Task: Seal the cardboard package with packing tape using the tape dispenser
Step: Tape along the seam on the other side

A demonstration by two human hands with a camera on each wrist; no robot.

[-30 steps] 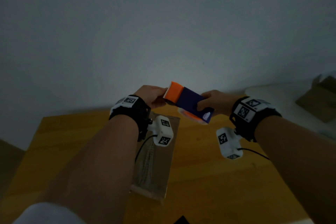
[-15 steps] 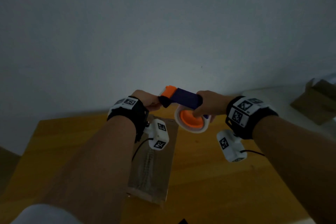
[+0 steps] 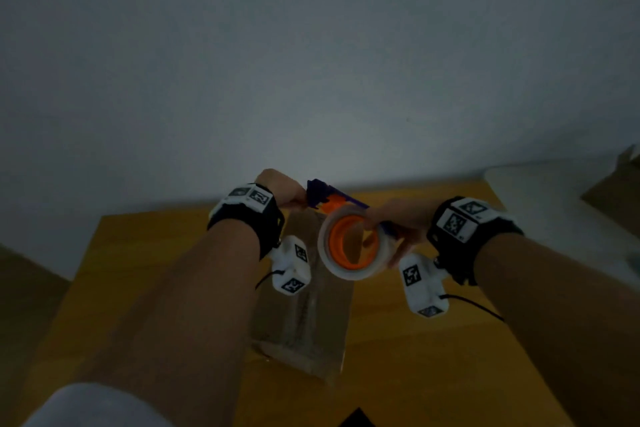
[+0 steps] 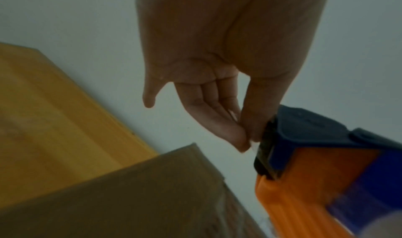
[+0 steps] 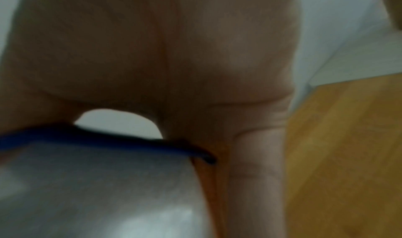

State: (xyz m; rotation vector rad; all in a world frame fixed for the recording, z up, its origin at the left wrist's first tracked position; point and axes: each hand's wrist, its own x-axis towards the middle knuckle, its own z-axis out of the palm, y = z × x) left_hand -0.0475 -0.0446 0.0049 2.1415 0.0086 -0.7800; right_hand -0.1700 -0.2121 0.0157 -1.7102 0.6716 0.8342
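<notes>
Since a second ago I've tipped the tape dispenser (image 3: 349,239) so its roll faces me, above the cardboard package's (image 3: 304,319) far end. My right hand (image 3: 394,225) wraps its body; my left hand (image 4: 219,80) pinches the tape end at the cutter.

Wooden table (image 3: 166,274) against wall; cardboard package (image 3: 304,333) lies flat on it, mid-table.

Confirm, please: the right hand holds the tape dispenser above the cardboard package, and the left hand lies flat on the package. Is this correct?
Not quite. The left hand does not lie on the cardboard package; the left wrist view shows it pinching the tape end at the tape dispenser front. The right hand does hold the dispenser above the package.
</notes>
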